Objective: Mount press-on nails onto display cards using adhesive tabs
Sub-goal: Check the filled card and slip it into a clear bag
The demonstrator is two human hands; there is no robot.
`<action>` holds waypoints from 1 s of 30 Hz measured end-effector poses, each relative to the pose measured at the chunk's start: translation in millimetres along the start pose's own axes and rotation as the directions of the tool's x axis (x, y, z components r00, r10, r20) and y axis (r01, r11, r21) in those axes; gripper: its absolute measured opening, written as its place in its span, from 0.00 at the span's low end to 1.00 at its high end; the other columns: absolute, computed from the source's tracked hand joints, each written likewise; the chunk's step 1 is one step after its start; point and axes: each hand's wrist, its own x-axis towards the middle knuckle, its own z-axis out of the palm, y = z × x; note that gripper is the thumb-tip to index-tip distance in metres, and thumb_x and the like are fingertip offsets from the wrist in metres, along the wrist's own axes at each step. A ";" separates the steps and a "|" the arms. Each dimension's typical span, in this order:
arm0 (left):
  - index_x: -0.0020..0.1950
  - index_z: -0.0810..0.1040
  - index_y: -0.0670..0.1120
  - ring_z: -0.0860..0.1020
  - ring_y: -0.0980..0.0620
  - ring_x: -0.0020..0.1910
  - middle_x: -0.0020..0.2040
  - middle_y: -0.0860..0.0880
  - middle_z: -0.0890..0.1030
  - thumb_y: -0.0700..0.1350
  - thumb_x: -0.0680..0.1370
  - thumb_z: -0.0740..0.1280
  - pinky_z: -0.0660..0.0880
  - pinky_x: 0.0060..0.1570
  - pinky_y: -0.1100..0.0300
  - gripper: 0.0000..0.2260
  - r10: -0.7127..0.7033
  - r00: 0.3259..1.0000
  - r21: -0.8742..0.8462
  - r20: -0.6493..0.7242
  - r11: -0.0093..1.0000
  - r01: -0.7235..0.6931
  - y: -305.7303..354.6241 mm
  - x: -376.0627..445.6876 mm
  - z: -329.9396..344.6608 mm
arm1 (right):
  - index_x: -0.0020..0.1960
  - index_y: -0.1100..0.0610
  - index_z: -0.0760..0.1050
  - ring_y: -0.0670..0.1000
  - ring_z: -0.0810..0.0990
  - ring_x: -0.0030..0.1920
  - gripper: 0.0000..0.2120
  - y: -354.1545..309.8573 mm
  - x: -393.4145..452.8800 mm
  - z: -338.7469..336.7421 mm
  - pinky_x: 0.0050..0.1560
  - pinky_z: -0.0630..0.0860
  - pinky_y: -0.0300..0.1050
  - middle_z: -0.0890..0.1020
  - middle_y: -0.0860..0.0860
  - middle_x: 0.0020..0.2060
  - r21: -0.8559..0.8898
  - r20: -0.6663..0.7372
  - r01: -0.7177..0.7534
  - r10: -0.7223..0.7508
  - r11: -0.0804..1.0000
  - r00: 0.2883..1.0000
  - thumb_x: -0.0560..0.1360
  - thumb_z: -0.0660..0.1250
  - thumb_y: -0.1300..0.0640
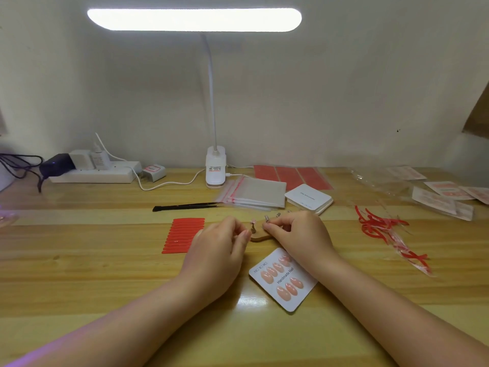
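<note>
Two hands work at a wooden nail stand [260, 237], the left hand [217, 251] and right hand [296, 231] each pinching small pegs, beside a display card [284, 290] holding pink press-on nails [283, 292].

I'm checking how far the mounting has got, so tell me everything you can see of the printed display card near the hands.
The display card is white with rounded corners, lying flat and turned at an angle on the wooden table. It reads "Handmade Nail" across the middle. Glossy peach-pink nails sit in two rows either side of the print. The right hand covers its far corner, so some nails may be hidden.
</note>
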 end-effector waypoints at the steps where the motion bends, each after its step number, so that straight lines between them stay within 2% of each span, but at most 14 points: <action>1: 0.49 0.74 0.52 0.73 0.55 0.47 0.44 0.58 0.76 0.52 0.81 0.60 0.69 0.49 0.57 0.06 0.014 1.000 0.018 -0.016 1.000 -0.014 0.4 -0.8 -0.9 | 0.47 0.47 0.85 0.37 0.75 0.34 0.05 -0.6 -0.2 -1.2 0.33 0.65 0.30 0.77 0.35 0.30 0.005 -0.004 0.006 -0.006 1.000 1.000 0.74 0.71 0.49; 3: 0.48 0.74 0.52 0.74 0.54 0.47 0.45 0.57 0.77 0.51 0.81 0.60 0.70 0.50 0.55 0.06 0.083 0.995 0.064 -0.057 0.995 -0.079 1.6 -3.7 -3.3 | 0.42 0.48 0.85 0.39 0.76 0.32 0.05 -2.1 -1.7 -5.9 0.33 0.68 0.33 0.78 0.40 0.27 0.019 0.001 0.008 -0.008 1.000 1.000 0.74 0.70 0.51; 5: 0.47 0.76 0.50 0.75 0.53 0.45 0.43 0.58 0.77 0.51 0.81 0.62 0.70 0.48 0.55 0.07 0.191 0.978 0.103 -0.085 0.978 -0.182 4.4 -8.3 -6.3 | 0.34 0.52 0.82 0.42 0.75 0.30 0.10 -3.9 -3.3 -13.3 0.33 0.70 0.39 0.78 0.44 0.26 0.007 0.023 0.011 -0.011 1.000 1.000 0.73 0.69 0.52; 7: 0.45 0.78 0.49 0.76 0.52 0.43 0.41 0.57 0.78 0.52 0.79 0.61 0.70 0.45 0.56 0.10 0.291 0.953 0.115 -0.083 0.953 -0.281 7.9 -13.4 -7.8 | 0.32 0.53 0.79 0.44 0.75 0.30 0.11 -7.9 -3.1 -25.0 0.33 0.72 0.45 0.78 0.46 0.26 -0.073 0.077 0.020 -0.014 0.997 0.997 0.71 0.69 0.50; 10: 0.43 0.78 0.48 0.78 0.51 0.40 0.39 0.55 0.80 0.52 0.77 0.59 0.73 0.41 0.54 0.12 0.401 0.916 0.134 -0.036 0.910 -0.393 13.7 -20.6 -6.9 | 0.36 0.50 0.79 0.43 0.79 0.35 0.11 -14.6 2.2 -49.6 0.37 0.77 0.48 0.81 0.44 0.31 -0.209 0.285 -0.002 0.063 0.978 0.956 0.67 0.70 0.43; 12: 0.42 0.78 0.48 0.78 0.50 0.37 0.37 0.53 0.80 0.51 0.77 0.59 0.76 0.41 0.54 0.11 0.441 0.897 0.177 0.012 0.882 -0.436 15.3 -23.9 -5.9 | 0.42 0.47 0.79 0.41 0.78 0.38 0.15 -16.8 5.5 -63.1 0.35 0.74 0.41 0.80 0.42 0.36 -0.292 0.451 -0.017 0.153 0.956 0.879 0.64 0.73 0.37; 14: 0.41 0.79 0.48 0.78 0.50 0.36 0.36 0.52 0.80 0.51 0.76 0.59 0.77 0.41 0.55 0.12 0.465 0.884 0.238 0.056 0.853 -0.464 14.4 -23.8 -5.4 | 0.49 0.44 0.76 0.40 0.76 0.42 0.22 -18.2 6.6 -69.1 0.37 0.70 0.37 0.77 0.40 0.41 -0.372 0.559 -0.014 0.236 0.928 0.795 0.61 0.75 0.34; 16: 0.40 0.79 0.48 0.79 0.50 0.36 0.36 0.52 0.81 0.51 0.76 0.58 0.78 0.41 0.55 0.13 0.455 0.886 0.277 0.084 0.844 -0.460 13.2 -22.9 -5.5 | 0.53 0.45 0.74 0.41 0.75 0.44 0.28 -19.5 5.5 -68.2 0.40 0.70 0.38 0.75 0.39 0.44 -0.395 0.601 -0.022 0.276 0.918 0.751 0.59 0.77 0.35; 19: 0.42 0.79 0.49 0.81 0.49 0.41 0.39 0.52 0.83 0.53 0.77 0.55 0.77 0.45 0.55 0.15 0.397 0.911 0.311 0.111 0.857 -0.411 10.2 -19.9 -4.8 | 0.51 0.47 0.77 0.43 0.77 0.43 0.26 -22.7 3.4 -64.0 0.41 0.71 0.41 0.78 0.40 0.43 -0.376 0.614 -0.043 0.284 0.926 0.736 0.58 0.79 0.37; 21: 0.49 0.78 0.50 0.79 0.50 0.49 0.48 0.53 0.82 0.55 0.79 0.53 0.72 0.53 0.56 0.16 0.321 0.937 0.294 0.137 0.890 -0.348 7.1 -17.1 -3.3 | 0.51 0.50 0.79 0.45 0.77 0.41 0.26 -23.7 1.7 -61.6 0.40 0.69 0.44 0.80 0.42 0.41 -0.361 0.622 -0.065 0.292 0.930 0.726 0.59 0.80 0.39; 23: 0.54 0.75 0.53 0.74 0.52 0.56 0.56 0.55 0.80 0.55 0.81 0.54 0.65 0.58 0.60 0.12 0.276 0.952 0.262 0.134 0.916 -0.303 -0.9 -15.5 -0.2 | 0.53 0.53 0.79 0.46 0.75 0.40 0.27 -23.3 0.9 -60.2 0.40 0.66 0.45 0.78 0.45 0.40 -0.352 0.621 -0.093 0.307 0.931 0.722 0.59 0.80 0.41; 25: 0.55 0.74 0.54 0.72 0.53 0.58 0.58 0.57 0.79 0.54 0.82 0.56 0.63 0.57 0.62 0.09 0.270 0.954 0.235 0.127 0.927 -0.294 -4.0 -15.3 1.1 | 0.52 0.48 0.74 0.44 0.76 0.43 0.26 -23.0 1.2 -60.0 0.41 0.69 0.43 0.79 0.43 0.44 -0.344 0.606 -0.123 0.320 0.931 0.728 0.59 0.81 0.42; 28: 0.54 0.74 0.54 0.72 0.54 0.56 0.58 0.57 0.80 0.54 0.82 0.56 0.63 0.55 0.62 0.09 0.254 0.957 0.215 0.138 0.936 -0.280 -2.6 -15.1 0.6 | 0.56 0.47 0.69 0.46 0.77 0.49 0.33 -22.1 2.0 -58.7 0.47 0.75 0.44 0.78 0.44 0.49 -0.307 0.585 -0.185 0.338 0.934 0.737 0.58 0.82 0.44; 30: 0.54 0.73 0.54 0.73 0.54 0.55 0.57 0.57 0.80 0.53 0.82 0.56 0.64 0.55 0.60 0.09 0.228 0.963 0.203 0.144 0.946 -0.255 -2.1 -14.5 -0.4 | 0.58 0.46 0.66 0.47 0.78 0.50 0.37 -20.1 2.0 -56.9 0.44 0.74 0.44 0.79 0.44 0.50 -0.276 0.579 -0.232 0.354 0.933 0.734 0.57 0.83 0.45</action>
